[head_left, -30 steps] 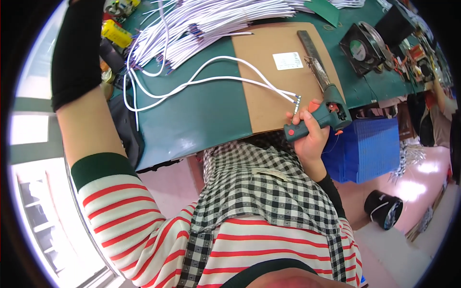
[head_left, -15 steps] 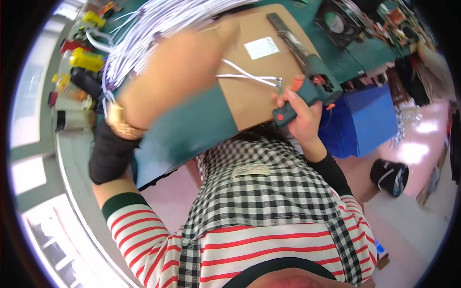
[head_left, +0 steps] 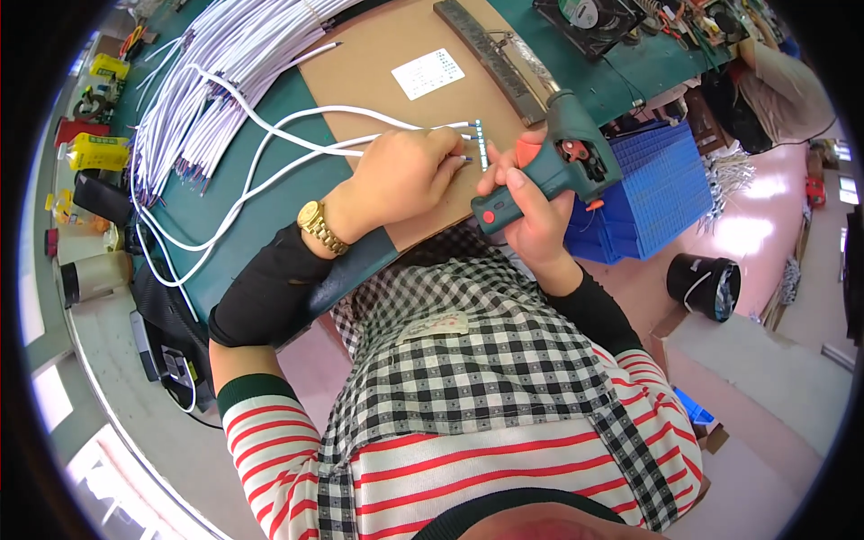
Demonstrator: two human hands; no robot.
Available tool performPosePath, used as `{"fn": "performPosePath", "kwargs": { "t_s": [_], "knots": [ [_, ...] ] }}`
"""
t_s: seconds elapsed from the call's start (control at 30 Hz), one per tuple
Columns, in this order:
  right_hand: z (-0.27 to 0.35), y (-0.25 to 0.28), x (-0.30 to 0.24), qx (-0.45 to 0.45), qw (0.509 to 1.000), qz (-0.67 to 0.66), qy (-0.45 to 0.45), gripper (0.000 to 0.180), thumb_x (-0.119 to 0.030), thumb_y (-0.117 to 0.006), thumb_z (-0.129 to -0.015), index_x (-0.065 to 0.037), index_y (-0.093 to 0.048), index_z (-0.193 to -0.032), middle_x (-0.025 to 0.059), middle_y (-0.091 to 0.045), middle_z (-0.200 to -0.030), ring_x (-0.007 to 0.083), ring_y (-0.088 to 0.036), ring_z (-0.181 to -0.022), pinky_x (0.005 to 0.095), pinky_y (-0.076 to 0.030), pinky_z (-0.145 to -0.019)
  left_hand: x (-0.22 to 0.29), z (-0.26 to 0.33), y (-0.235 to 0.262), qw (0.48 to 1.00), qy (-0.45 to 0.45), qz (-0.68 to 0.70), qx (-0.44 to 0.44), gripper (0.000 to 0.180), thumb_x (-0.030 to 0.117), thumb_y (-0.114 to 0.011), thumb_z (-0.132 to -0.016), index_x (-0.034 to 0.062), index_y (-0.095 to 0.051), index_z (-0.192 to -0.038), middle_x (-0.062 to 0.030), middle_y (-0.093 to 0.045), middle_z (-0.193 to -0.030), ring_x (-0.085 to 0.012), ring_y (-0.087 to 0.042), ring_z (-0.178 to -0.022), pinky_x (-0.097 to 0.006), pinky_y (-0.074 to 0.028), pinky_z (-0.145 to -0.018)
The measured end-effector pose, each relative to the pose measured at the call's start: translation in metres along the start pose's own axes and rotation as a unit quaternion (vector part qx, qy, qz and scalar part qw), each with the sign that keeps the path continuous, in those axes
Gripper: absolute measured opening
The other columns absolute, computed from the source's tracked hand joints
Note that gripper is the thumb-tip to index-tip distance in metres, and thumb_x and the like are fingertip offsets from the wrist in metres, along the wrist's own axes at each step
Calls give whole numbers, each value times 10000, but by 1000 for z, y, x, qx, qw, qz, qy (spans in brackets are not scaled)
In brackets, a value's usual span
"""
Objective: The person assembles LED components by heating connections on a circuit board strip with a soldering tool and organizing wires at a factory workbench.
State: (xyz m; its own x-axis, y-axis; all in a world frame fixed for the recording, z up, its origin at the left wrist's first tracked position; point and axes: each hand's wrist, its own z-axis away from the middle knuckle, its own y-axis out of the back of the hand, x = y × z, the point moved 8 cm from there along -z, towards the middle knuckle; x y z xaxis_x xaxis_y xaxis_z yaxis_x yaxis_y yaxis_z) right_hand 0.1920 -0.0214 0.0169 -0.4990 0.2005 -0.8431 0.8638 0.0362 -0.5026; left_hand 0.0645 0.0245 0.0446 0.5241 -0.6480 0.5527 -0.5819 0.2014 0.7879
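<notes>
My left hand [head_left: 409, 175], wearing a gold watch, has its fingers pinched around a white cable [head_left: 344, 152] close to the cable's dark-tipped end. Two other white cables lie alongside, their ends reaching a narrow strip of small blue and white pieces [head_left: 481, 144]. My right hand [head_left: 538, 216] is wrapped round the handle of a dark green handheld power tool [head_left: 540, 171] with an orange trigger. The strip hangs just beside my right fingertips; whether they touch it I cannot tell. Beneath lies a brown board [head_left: 423, 211] bearing a white label [head_left: 427, 74].
A large bundle of white cables [head_left: 216, 81] covers the table's far left. Beyond the tool lies a long dark bar [head_left: 490, 58]. A black fan [head_left: 585, 13] stands at the far right, with blue crates [head_left: 648, 198] beside the table. A black bucket [head_left: 705, 286] is on the floor.
My left hand has come down from a blurred raised position to the cable ends. A third cable end now lies with the two at the strip. My right hand keeps its grip; the view has shifted.
</notes>
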Motion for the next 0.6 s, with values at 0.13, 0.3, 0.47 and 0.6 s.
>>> {"fn": "performPosePath", "kwargs": {
  "t_s": [0.13,0.3,0.47,0.6],
  "knots": [
    [4,0,-2,2,1000,-19,14,387,-18,-512,-860,-38,-349,-1210,50,-530,-820,182,-609,-740,476,-263,-1083,-1,3,-4,999,26,-29,-14,121,151,-627,-820,63,-568,-879,-136,-610,-697,-318,-609,-623,-395,-457,-532],
    [0,-1,1,-32,999,-30,-14,372,-27,-498,-867,-36,-352,-1210,54,-522,-807,180,-591,-701,490,-294,-1058,15,4,-6,990,-38,-136,25,162,197,-608,-788,60,-521,-781,-97,-590,-667,-264,-610,-566,-368,-458,-492],
    [-3,0,5,-6,998,-37,-43,363,-27,-499,-867,-31,-363,-1204,55,-521,-794,177,-585,-675,489,-310,-1048,40,11,-8,960,-86,-260,49,157,177,-617,-733,79,-510,-792,-43,-514,-686,-204,-559,-614,-306,-431,-513],
    [-3,-3,3,-1,999,-39,-23,371,-19,-500,-862,-30,-356,-1204,55,-521,-792,173,-586,-685,497,-287,-1061,33,9,-6,947,-85,-300,82,121,186,-591,-729,106,-502,-736,-14,-475,-706,-161,-523,-664,-257,-407,-518]
  ]
}}
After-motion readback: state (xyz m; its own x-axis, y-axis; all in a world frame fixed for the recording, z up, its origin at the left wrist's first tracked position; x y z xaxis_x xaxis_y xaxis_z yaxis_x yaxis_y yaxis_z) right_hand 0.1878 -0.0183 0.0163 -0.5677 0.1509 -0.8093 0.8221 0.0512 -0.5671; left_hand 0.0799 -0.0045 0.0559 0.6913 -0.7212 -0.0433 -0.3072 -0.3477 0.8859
